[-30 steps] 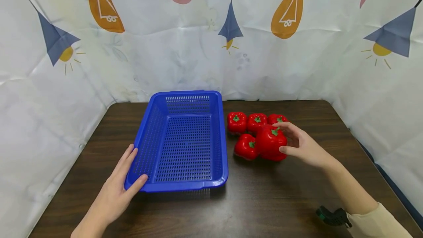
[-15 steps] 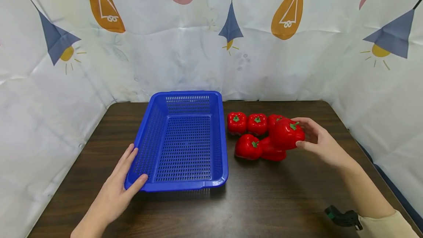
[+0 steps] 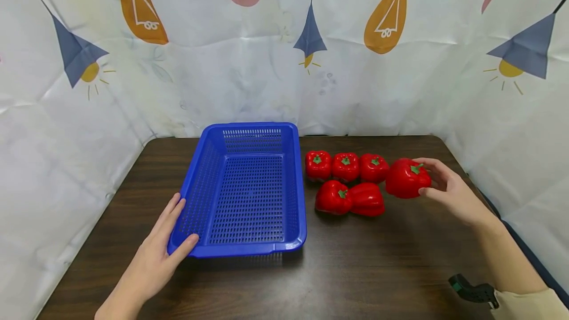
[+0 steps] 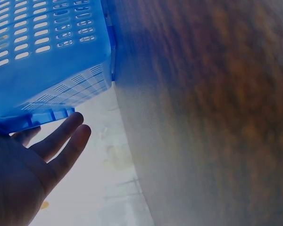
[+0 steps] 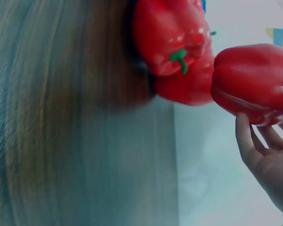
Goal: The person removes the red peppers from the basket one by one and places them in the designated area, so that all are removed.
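Note:
My right hand (image 3: 455,194) holds a red bell pepper (image 3: 406,178) between thumb and fingers, at the right end of the other peppers. In the right wrist view, this pepper (image 5: 254,82) hangs off the table surface, its side gripped by the fingertips. A back row of red peppers (image 3: 345,167) stands with green stems up. In front of it, an upright pepper (image 3: 333,197) touches one lying on its side (image 3: 366,199). With fingers outstretched, my left hand (image 3: 153,258) rests at the near left corner of a blue plastic basket (image 3: 249,250); the left wrist view shows its fingers (image 4: 66,155) beside the basket's rim.
The slotted basket is tilted, its near edge above the dark wooden table (image 3: 346,270). A white printed cloth (image 3: 266,88) closes off the back and both sides. A small black device (image 3: 473,290) sits at the right sleeve (image 3: 529,305).
My right hand has carried its pepper rightward from over the front row to right of the back row, uncovering the pepper lying on its side. The left hand and basket stay put.

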Demonstrator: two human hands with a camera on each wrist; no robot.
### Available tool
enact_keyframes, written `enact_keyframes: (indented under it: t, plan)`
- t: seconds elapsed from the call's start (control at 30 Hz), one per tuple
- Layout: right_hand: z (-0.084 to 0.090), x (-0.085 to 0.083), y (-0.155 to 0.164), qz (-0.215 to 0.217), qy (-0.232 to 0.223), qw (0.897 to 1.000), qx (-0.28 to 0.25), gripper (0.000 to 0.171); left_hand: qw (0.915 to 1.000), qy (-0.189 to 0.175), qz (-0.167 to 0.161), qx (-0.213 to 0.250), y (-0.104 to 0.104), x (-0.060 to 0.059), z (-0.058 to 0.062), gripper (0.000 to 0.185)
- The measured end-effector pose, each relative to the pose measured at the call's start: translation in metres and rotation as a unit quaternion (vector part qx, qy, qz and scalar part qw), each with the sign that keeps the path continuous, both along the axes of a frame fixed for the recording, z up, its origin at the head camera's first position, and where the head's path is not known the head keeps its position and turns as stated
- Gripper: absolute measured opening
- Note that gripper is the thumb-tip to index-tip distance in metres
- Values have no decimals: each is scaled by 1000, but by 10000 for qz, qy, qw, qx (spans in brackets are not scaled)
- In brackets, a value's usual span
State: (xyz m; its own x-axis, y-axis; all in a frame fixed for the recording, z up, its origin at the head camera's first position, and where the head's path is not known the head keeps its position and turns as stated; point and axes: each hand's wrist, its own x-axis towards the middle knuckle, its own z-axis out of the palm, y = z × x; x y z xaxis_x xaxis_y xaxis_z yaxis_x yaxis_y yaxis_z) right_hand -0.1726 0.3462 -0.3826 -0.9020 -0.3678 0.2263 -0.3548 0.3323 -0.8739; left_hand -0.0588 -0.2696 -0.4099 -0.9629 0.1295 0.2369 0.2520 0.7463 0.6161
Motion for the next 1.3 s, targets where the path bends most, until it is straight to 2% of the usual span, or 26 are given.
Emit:
enact_keyframes:
  t: [0.23,0.5,0.9,1.3]
  plan:
    - [-17,-4,10,82,-45,9994,343,57,10000,16,13,-20,0,0,0,80]
    - [-35,-10,15,107,-339,9970,686,58,10000,-17,21,-39,0,0,0,80]
    - [-47,-14,16,253,-497,9968,571,58,10000,-16,9,-13,0,0,-1,79]
    - [-48,-12,14,515,-568,9964,349,61,10000,17,-5,-14,0,0,0,79]
